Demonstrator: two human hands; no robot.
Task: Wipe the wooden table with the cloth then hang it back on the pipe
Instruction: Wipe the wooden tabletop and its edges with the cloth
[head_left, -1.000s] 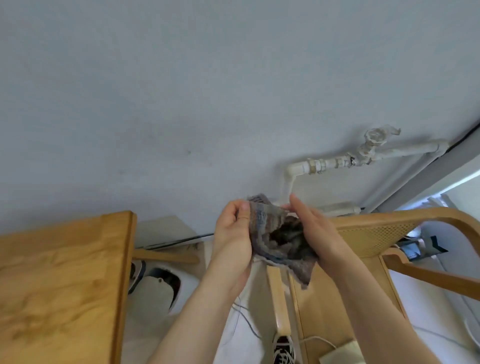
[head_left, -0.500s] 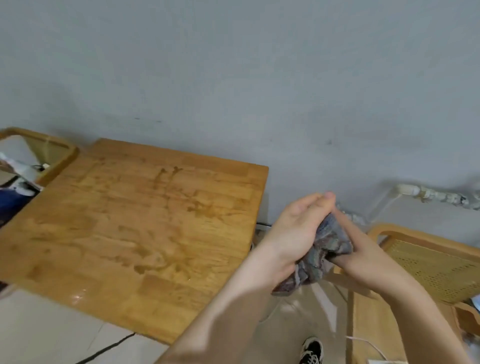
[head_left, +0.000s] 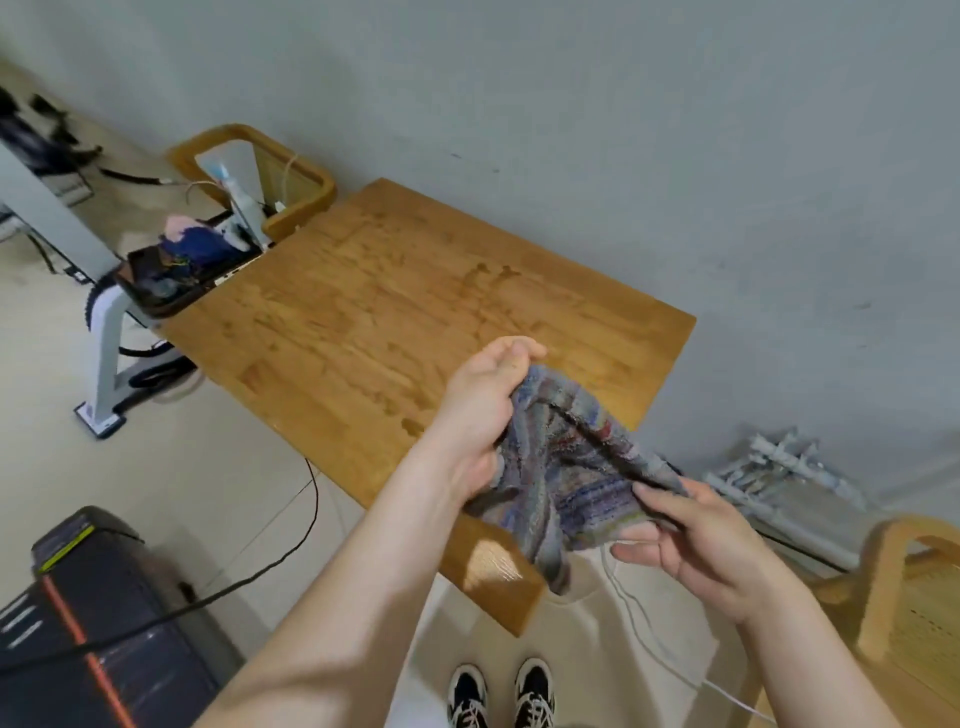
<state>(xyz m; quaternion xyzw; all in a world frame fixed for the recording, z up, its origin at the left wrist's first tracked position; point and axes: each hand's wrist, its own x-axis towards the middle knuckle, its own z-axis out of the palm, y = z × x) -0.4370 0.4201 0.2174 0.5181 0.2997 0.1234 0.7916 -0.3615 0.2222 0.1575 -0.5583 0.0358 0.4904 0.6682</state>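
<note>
R hand (head_left: 691, 540) pinches cloth (head_left: 566, 478) edge, thumb + fingers, rest half open. L hand (head_left: 483, 410) fisted round other end. Cloth bunched in air betw. both, over table (head_left: 363, 322) near-right corner, not touching. Risk: wiping w/ wad skips streaks mid-table; loose tail could snag corner. Pipe (head_left: 779, 467) by wall, beyond right edge.

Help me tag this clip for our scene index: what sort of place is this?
Probably a lived-in room of a home or small office, not a workshop: a wooden table against a plain painted wall, cane-backed wooden chairs, cables across the tiled floor, and exposed pipes at the wall's foot.
</note>
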